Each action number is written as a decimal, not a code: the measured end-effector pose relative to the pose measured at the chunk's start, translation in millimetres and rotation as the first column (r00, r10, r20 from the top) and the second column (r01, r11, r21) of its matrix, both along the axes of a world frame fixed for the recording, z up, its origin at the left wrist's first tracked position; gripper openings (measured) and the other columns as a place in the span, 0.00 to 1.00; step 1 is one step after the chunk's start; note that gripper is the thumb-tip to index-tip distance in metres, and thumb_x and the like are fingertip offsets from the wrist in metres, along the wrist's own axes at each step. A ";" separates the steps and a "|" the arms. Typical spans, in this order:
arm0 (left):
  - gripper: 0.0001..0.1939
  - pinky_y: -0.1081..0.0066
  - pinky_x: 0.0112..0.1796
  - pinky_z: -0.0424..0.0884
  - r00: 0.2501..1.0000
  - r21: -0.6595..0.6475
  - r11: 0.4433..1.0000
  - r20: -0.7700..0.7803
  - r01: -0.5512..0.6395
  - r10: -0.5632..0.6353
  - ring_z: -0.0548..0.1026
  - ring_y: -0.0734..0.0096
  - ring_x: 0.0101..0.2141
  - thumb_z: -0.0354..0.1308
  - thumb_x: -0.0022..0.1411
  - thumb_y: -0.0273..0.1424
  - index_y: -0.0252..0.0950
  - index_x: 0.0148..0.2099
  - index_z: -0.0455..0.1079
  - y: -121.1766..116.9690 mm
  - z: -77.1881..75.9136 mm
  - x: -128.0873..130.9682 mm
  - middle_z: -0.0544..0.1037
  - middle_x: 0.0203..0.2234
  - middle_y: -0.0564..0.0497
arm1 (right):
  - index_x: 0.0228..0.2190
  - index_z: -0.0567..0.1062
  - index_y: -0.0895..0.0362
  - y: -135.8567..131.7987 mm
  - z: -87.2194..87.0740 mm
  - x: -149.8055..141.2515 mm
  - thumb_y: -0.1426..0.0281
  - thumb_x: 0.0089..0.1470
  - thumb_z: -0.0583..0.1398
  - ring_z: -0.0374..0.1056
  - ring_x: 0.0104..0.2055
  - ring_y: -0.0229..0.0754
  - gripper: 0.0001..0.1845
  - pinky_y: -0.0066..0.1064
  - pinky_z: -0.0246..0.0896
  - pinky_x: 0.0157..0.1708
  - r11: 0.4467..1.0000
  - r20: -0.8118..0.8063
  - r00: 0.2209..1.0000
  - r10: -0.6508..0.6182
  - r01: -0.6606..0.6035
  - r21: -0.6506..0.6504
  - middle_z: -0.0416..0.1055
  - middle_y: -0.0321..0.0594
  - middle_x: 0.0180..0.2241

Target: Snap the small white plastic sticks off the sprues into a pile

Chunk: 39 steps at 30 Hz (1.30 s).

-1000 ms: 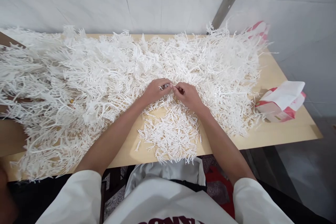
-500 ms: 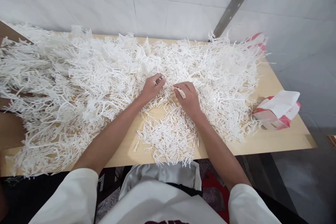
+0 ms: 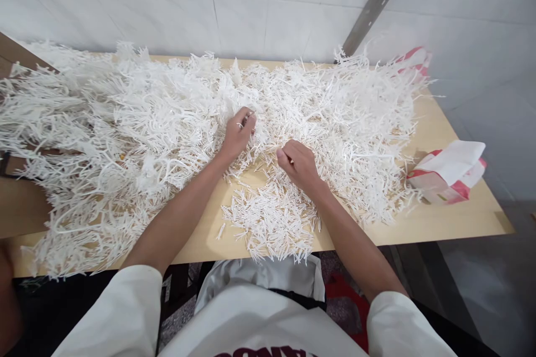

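A wide heap of white, thin, branching pieces [image 3: 176, 106], plastic-looking, covers much of the table. My left hand [image 3: 240, 129] is at the middle of the heap with its fingers curled around a white branching piece, mostly hidden by the hand. Lower and to the right, my right hand [image 3: 299, 163] is closed, thumb against the curled fingers; whatever lies inside cannot be made out. The two hands are apart. Between my forearms, near the front edge, lies a flatter pile of short white sticks [image 3: 274, 223].
On the right of the wooden table [image 3: 460, 226] stands a red-and-white tissue pack [image 3: 444, 178]. Another red-and-white pack [image 3: 414, 61] sits behind the heap. A cardboard box [image 3: 20, 206] is at the left. A metal post [image 3: 377, 0] leans before the tiled wall.
My left hand has moved slightly up and left, my right hand slightly down, widening the gap. The right fingers have closed tighter, and the white bits seen in them no longer show.
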<state>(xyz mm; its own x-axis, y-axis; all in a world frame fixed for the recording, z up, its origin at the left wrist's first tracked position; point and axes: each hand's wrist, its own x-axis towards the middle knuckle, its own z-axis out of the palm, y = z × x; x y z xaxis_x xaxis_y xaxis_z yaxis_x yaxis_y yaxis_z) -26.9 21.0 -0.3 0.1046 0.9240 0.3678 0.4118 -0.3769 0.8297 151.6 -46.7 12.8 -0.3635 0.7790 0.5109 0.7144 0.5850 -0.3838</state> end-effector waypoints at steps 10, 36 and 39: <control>0.25 0.70 0.42 0.68 0.937 -0.004 0.951 -0.172 0.308 -0.304 0.75 0.71 0.37 0.39 0.69 0.46 0.38 0.54 0.67 -10.6 6.2 1.5 0.77 0.43 0.49 | 0.52 0.69 0.48 15.3 -1.3 8.7 0.53 0.61 0.51 0.65 0.52 0.45 0.23 0.45 0.58 0.55 0.965 -0.210 0.953 -0.217 0.176 -0.196 0.72 0.41 0.48; 0.22 0.73 0.33 0.62 0.892 0.029 0.922 -0.269 0.385 -0.364 0.69 0.76 0.28 0.43 0.68 0.45 0.36 0.34 0.70 -10.0 7.4 3.1 0.73 0.25 0.53 | 0.36 0.76 0.51 22.5 -0.9 12.5 0.51 0.53 0.59 0.67 0.45 0.39 0.18 0.32 0.65 0.41 0.909 -0.517 0.834 -0.191 -0.050 -0.415 0.69 0.40 0.44; 0.23 0.72 0.33 0.60 0.882 0.038 0.926 -0.322 0.375 -0.344 0.67 0.76 0.27 0.43 0.68 0.46 0.36 0.33 0.69 -10.4 7.4 3.8 0.72 0.24 0.54 | 0.30 0.73 0.53 22.6 1.9 15.6 0.51 0.49 0.62 0.65 0.31 0.35 0.18 0.29 0.61 0.30 0.877 -0.556 0.796 -0.241 -0.066 -0.475 0.70 0.36 0.31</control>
